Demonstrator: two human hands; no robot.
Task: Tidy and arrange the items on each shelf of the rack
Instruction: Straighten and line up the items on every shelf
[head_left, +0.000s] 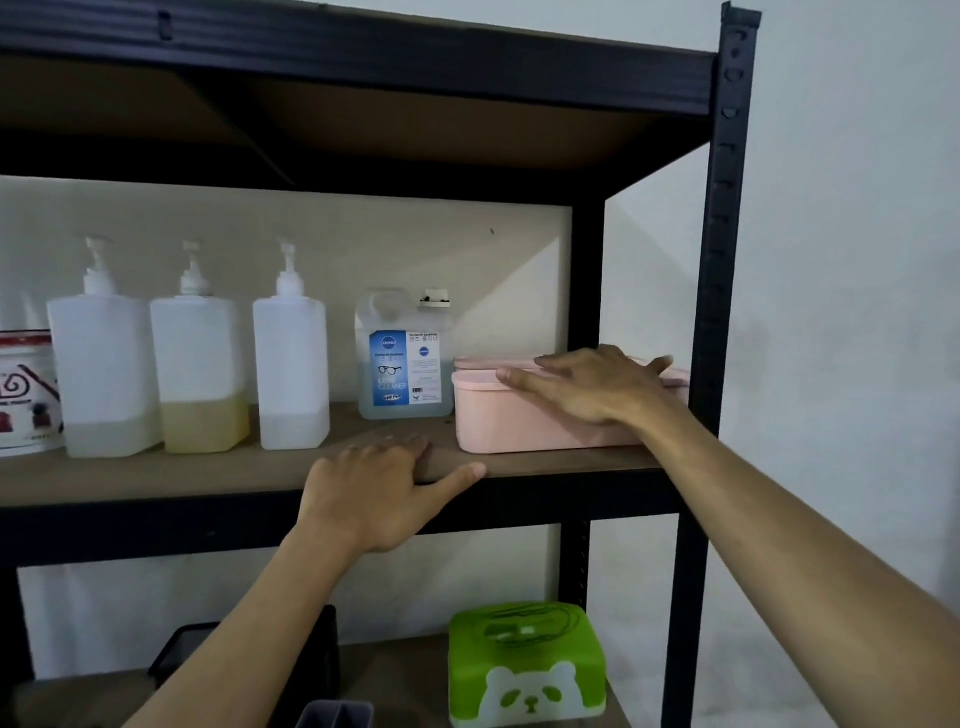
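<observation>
A: What's lying closest to the camera?
B: On the lower shelf a green panda box (524, 670) is sitting, with a dark holder (332, 714) just beside it at the left.

A: And the hands?
B: The left hand (379, 493) is resting flat on the front edge of the middle shelf (156, 478), fingers straight, grasping nothing. The right hand (592, 389) is lying open-fingered on top of the pink box (519, 421), pressing rather than clenching.

A: Where is that box standing?
B: At the shelf's right end, just beside the rack post (722, 260).

A: Farther back?
B: A lens cleaner jug (402, 364) is standing left of the pink box; then three pump bottles (197, 364) are lining up, with a red-and-white tub (26, 395) at the far left
</observation>
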